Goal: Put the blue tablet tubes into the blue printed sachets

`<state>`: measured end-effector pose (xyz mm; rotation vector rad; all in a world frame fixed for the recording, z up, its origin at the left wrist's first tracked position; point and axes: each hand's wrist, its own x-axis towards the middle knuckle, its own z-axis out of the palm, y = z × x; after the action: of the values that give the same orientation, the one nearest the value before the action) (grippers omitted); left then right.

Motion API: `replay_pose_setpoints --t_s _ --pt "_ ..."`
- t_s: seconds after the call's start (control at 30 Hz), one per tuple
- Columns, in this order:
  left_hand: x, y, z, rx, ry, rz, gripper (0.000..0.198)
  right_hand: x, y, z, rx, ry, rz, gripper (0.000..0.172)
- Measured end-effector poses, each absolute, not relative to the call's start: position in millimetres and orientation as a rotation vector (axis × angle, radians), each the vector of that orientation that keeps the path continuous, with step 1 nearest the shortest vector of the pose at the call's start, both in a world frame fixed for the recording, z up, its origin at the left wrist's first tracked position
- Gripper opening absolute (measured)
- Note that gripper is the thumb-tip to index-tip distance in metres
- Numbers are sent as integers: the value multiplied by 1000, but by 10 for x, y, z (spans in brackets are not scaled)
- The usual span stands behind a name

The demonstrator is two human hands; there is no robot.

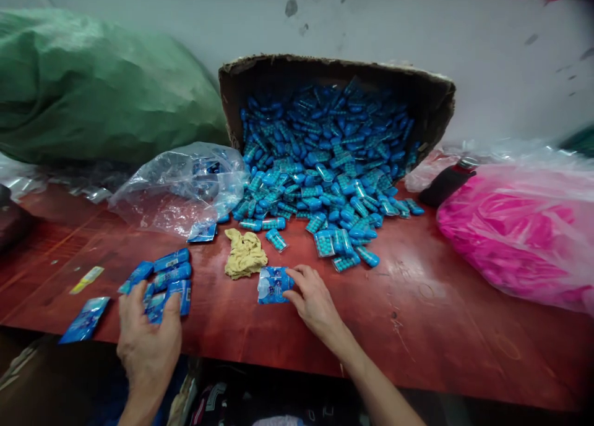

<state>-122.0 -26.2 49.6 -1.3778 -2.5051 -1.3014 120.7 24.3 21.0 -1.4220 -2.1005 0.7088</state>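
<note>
My left hand (149,333) is low over a small group of blue printed packets (172,271) at the left front of the table. Its thumb and fingers are apart, with packets showing between them; whether they touch one is unclear. My right hand (315,296) pinches the right edge of a flat blue printed wrapper (273,285) between thumb and fingers. Just behind that wrapper lies a crumpled yellow cloth (244,253). A single blue packet (85,319) lies left of my left hand, near the table's front edge.
A tipped cardboard box (336,64) spills many blue capsule-shaped containers (325,166) onto the red table (417,327). Nearby are a clear plastic bag (176,191), a green sack (102,92), a bag of pink items (515,228), a dark bottle (448,182) and a yellow strip (87,279).
</note>
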Motion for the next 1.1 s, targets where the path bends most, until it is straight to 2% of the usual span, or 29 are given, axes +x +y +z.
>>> replay_pose_setpoints --t_s 0.1,0.23,0.3,0.43,0.53,0.73,0.9,1.1 --pt "-1083 -180 372 -1678 -2355 -1288 39 1047 393 170 -1533 -2289 538 41" --pt "-867 180 40 -2013 -2266 -1272 46 911 487 7 -1613 -2352 387 26" --pt "-791 362 -117 -2106 -2293 -1218 44 907 489 -52 -1622 -2346 358 18" --pt "-745 498 -309 -2100 -2296 -990 40 972 428 -42 -1629 -2337 315 21" --pt "-807 445 -356 -2126 -2245 -949 41 1002 355 -5 -1579 -2336 286 32" --pt "-776 404 -328 -2072 -2223 -1061 35 978 284 -122 -1571 -2258 332 14" --pt "-515 221 -282 -1957 -2187 -1212 41 1031 255 -174 -1532 -2214 293 19" --pt "-478 -129 -285 -1988 -2141 -1148 33 1050 206 -139 -1498 -2277 204 19"
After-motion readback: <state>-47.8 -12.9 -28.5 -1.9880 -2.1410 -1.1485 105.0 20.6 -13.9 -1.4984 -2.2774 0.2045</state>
